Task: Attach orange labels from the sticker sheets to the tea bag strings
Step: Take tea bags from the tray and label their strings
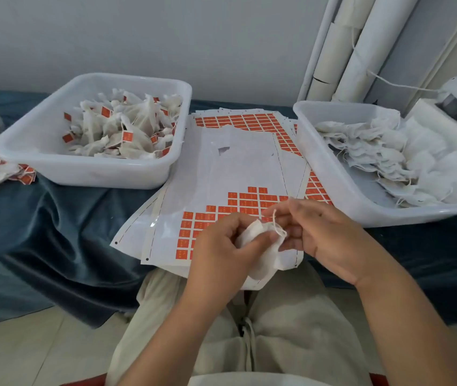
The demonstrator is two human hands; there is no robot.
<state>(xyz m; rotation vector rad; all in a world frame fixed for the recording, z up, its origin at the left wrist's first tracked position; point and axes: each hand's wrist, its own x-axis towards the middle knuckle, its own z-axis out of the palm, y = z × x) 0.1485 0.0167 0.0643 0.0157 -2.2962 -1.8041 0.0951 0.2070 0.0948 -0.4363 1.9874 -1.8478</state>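
Gripping bag (265,263) (left hand (219,246)), right hand (324,235) pinches string (274,218).

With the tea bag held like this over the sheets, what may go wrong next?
1. The string is thin in the pinch of the right hand; it may slip before a label goes on.
2. The top sticker sheet hangs over the edge of the table under the left hand and the tea bag; a nudge might slide it off.
3. Labelled bags lie outside the left bin and could get lost.
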